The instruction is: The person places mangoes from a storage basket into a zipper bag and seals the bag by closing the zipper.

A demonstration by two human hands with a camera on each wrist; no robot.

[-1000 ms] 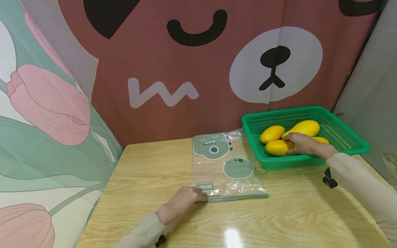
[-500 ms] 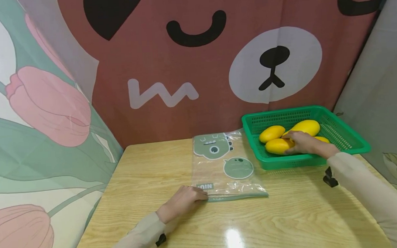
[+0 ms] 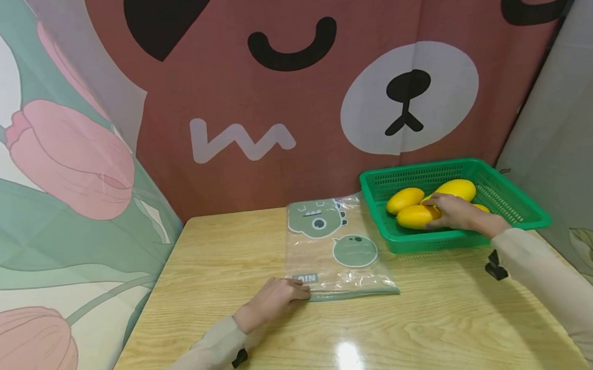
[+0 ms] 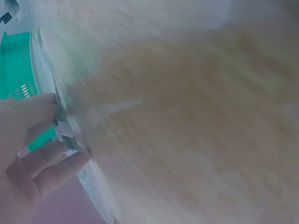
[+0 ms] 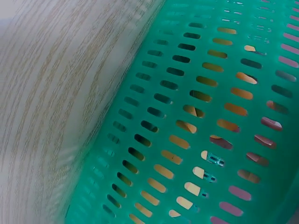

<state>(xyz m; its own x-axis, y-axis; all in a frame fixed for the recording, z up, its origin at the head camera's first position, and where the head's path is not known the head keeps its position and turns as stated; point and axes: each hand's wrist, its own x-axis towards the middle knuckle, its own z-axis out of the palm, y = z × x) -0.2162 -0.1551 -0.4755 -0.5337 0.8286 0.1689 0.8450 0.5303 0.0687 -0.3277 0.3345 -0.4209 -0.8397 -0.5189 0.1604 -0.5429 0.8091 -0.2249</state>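
My left hand [image 3: 274, 299] pinches the left corner of a clear zip bag [image 3: 324, 258] along its near, green-edged opening. Green cartoon characters are printed on the bag, which lies flat on the table. In the left wrist view, thumb and fingertips of the left hand [image 4: 35, 154] meet at the bag's edge. Inside a green plastic basket [image 3: 438, 242], my right hand [image 3: 456, 211] grips the front yellow mango [image 3: 414, 217], covering its right end. Another mango [image 3: 405, 200] lies behind it, a larger one [image 3: 458, 190] beyond the fingers. The right wrist view shows only the basket's slotted wall [image 5: 154, 126] and the table.
The basket stands at the back right of the wooden table [image 3: 229, 248], right beside the bag. A bear-print cloth [image 3: 251, 181] hangs along the back edge. A tulip-print cloth [image 3: 79, 216] hangs on the left, a grey one [image 3: 568, 140] on the right.
The front mango has risen very slightly with my right hand's fingers round it. My left hand keeps its place at the bag's corner.
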